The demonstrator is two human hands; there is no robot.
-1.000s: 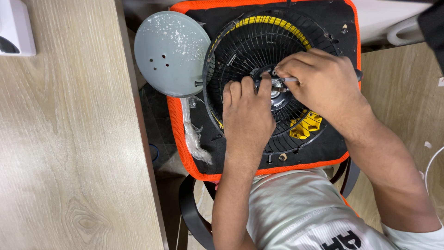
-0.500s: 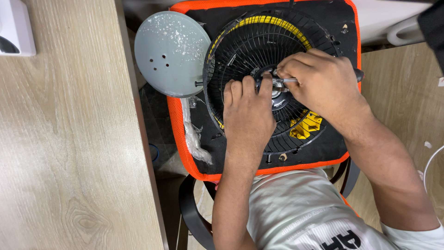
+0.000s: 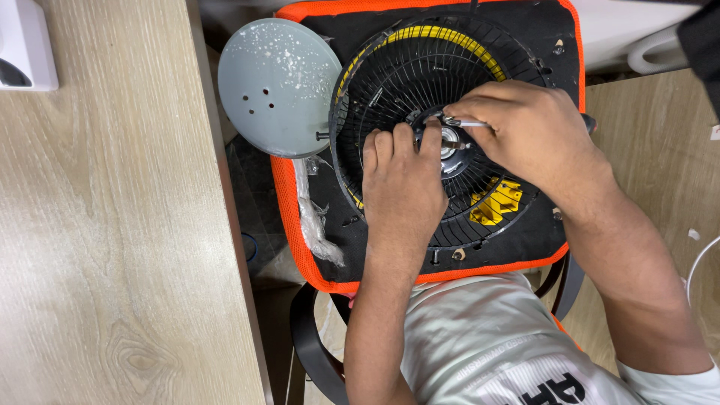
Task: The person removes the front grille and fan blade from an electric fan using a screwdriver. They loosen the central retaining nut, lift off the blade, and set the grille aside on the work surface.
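**Wrappings and labels in view**

A crumpled strip of clear plastic wrapping lies left of centre in the frame, running down along the left inner edge of the orange-rimmed black cushion, just beside the black fan grille. It is translucent, whitish and twisted lengthwise.

At the far right edge, in the upper half, a small white label shows on the wooden surface, cut off by the frame; its shape cannot be told in full.

No screens or signs are visible anywhere in the frame.
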